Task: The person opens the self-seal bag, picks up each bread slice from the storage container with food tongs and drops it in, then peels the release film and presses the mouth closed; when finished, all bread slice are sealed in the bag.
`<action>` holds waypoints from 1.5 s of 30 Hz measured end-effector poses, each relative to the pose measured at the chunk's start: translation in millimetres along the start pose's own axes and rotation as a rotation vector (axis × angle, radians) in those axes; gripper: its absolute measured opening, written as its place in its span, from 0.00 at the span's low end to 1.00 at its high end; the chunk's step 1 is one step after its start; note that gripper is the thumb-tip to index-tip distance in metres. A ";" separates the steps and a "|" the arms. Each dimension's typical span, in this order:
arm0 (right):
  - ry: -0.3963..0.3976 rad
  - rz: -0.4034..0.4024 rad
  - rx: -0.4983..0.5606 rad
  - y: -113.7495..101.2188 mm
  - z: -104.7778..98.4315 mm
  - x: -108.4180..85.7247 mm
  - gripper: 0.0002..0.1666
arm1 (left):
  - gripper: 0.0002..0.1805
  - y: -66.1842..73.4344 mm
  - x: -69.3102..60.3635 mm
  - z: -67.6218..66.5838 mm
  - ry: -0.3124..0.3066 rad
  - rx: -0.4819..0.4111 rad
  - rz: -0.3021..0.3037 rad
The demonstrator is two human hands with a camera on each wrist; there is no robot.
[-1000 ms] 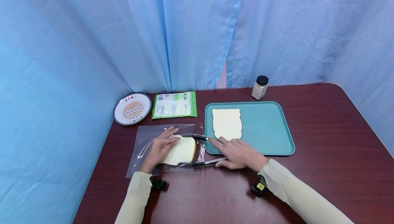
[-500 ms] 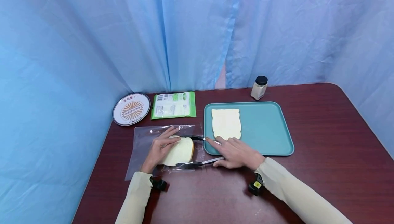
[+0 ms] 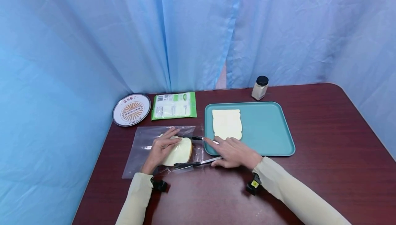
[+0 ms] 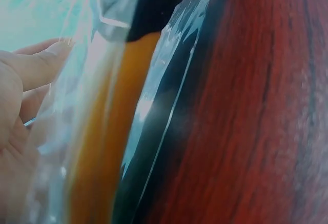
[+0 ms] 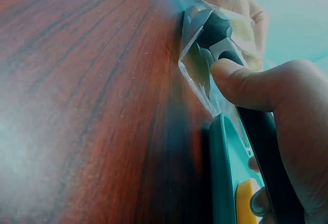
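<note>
A slice of bread (image 3: 180,152) lies inside a clear plastic bag (image 3: 140,151), with its brown crust facing right. Over the bag's upper part, my left hand (image 3: 161,149) holds the film, its thumb near the bread. My right hand (image 3: 235,153) grips the tongs (image 3: 211,160) by their handles. The black tips of the tongs reach into the bag's right end, one on each side of the bread. In the right wrist view, the thumb (image 5: 246,83) presses on one arm of the tongs. The left palm's contact is hidden in the head view.
Right of the bag, a teal tray (image 3: 266,128) carries another bread slice (image 3: 227,123). Behind are a patterned plate (image 3: 125,120), a green-and-white packet (image 3: 174,105) and a black-lidded jar (image 3: 260,88). Blue curtains (image 3: 198,32) border the table.
The right hand and tongs have shifted slightly left, and the bread has slid left with them, further into the bag. The left hand has stayed almost in place.
</note>
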State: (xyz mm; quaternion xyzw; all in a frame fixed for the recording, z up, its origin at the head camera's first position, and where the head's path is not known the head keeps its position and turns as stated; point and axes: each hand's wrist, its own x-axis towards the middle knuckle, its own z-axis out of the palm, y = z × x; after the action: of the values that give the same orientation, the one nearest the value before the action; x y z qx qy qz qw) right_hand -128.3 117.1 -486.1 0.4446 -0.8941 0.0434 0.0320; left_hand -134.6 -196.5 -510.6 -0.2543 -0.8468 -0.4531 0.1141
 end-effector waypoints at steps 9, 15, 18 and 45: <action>-0.021 0.014 -0.012 -1.3 -0.1 7.7 0.52 | 0.10 1.0 1.1 0.4 -0.012 -0.016 0.006; -0.044 0.027 -0.012 -1.7 1.3 10.6 0.51 | 0.10 0.3 1.4 2.1 -0.002 -0.019 0.036; -0.038 0.025 -0.019 -1.2 2.4 10.8 0.52 | 0.10 -0.2 1.2 1.9 -0.001 -0.010 0.033; -0.074 0.063 0.037 -1.4 -3.4 13.7 0.52 | 0.10 29.2 3.0 -6.5 0.026 -0.040 0.051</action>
State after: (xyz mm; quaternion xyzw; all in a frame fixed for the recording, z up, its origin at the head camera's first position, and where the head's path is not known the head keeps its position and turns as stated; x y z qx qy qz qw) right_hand -135.3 105.7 -481.3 0.4179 -0.9073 0.0445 -0.0105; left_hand -121.7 -187.5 -484.9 -0.2720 -0.8293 -0.4701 0.1317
